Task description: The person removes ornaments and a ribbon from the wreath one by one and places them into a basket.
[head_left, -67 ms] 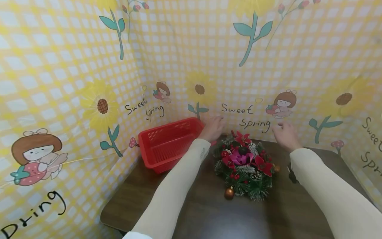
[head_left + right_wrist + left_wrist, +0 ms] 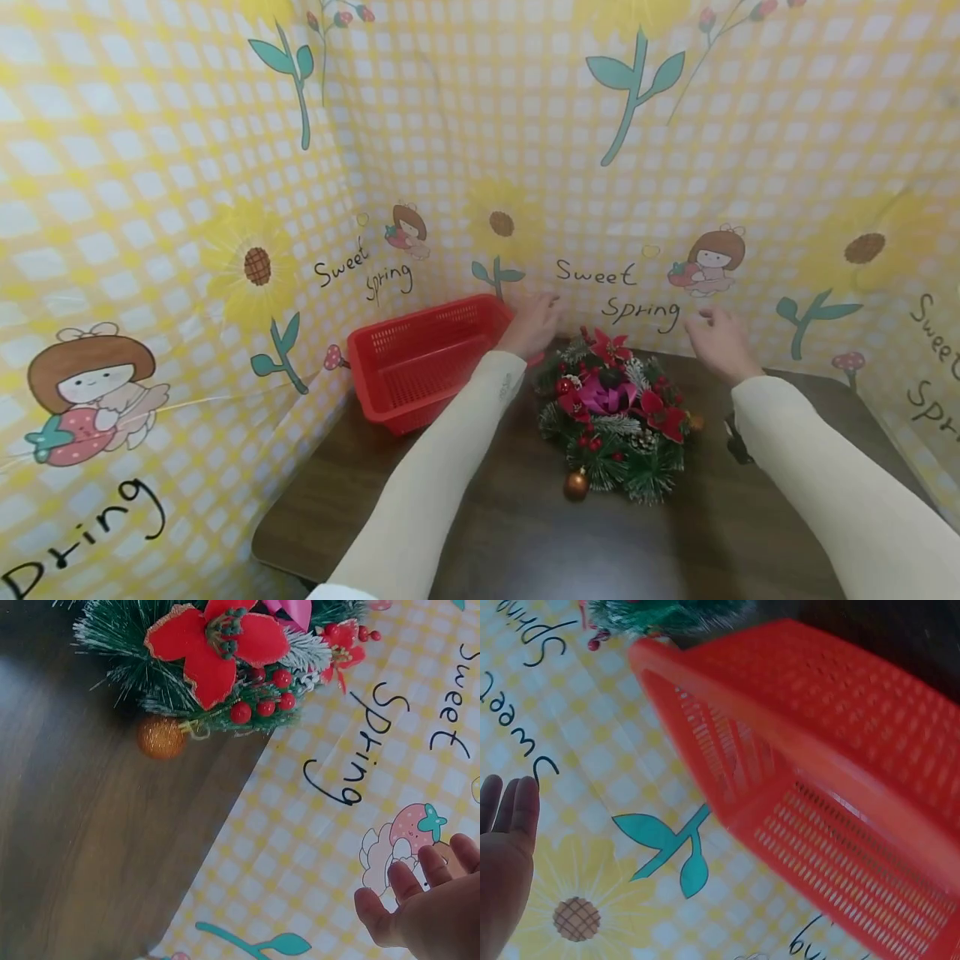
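Observation:
A Christmas wreath (image 2: 645, 467) of green pine sprigs lies on the brown table, with red poinsettias (image 2: 217, 645), berries, a pine cone, golden baubles (image 2: 576, 484) and a pink-purple bow (image 2: 603, 396) in its middle. My left hand (image 2: 531, 327) is raised beyond the wreath's far left side, overlapping the right end of the red basket (image 2: 390, 421) in the head view. Its fingers look fairly straight in the left wrist view and hold nothing. Past the wreath's far right side hovers my right hand (image 2: 722, 343), its fingers loosely bent and spread in the right wrist view, with nothing in them.
The slotted red plastic basket stands at the table's back left, against the checked cloth wall (image 2: 450, 125). Yellow-and-white cloth printed with sunflowers and lettering surrounds the table (image 2: 525, 533) at the back and sides. A dark band (image 2: 738, 439) sits by my right wrist.

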`<action>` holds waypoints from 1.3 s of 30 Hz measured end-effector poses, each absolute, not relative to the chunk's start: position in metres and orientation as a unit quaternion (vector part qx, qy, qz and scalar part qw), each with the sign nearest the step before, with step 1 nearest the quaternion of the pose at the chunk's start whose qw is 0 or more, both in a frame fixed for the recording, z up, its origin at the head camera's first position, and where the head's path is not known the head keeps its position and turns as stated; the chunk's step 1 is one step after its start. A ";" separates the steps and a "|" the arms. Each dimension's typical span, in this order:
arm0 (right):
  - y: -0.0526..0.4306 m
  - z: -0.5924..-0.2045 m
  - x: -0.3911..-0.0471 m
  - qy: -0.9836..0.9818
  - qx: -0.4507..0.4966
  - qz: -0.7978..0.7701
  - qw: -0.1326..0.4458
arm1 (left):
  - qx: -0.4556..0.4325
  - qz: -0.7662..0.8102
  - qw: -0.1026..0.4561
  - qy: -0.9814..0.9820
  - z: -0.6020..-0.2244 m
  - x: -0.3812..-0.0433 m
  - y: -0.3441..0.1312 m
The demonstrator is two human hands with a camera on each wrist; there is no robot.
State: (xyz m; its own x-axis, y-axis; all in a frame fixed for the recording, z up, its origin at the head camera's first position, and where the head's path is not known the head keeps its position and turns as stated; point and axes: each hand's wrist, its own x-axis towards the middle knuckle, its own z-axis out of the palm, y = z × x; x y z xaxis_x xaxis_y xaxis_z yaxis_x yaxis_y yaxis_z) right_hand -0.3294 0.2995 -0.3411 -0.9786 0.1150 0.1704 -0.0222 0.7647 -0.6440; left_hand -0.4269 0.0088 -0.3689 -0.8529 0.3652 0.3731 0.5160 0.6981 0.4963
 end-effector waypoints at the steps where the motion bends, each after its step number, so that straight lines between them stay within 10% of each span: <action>1: 0.301 -0.343 -0.328 -0.931 -0.020 0.351 0.102 | -0.240 -0.319 0.123 -0.908 -0.371 -0.426 0.007; 39: 0.335 -0.429 -0.301 -0.930 -0.035 0.366 -0.006 | -0.242 -0.359 0.016 -0.901 -0.449 -0.411 0.006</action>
State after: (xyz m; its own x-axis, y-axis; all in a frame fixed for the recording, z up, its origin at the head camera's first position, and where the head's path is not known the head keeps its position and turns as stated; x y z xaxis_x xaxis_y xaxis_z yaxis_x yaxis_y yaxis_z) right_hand -0.3009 0.3350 -0.4286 -0.9975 0.0603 -0.0373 0.0696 0.7295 -0.6805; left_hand -0.4106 0.0061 -0.4489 -0.8828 0.4243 0.2015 0.4466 0.6255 0.6398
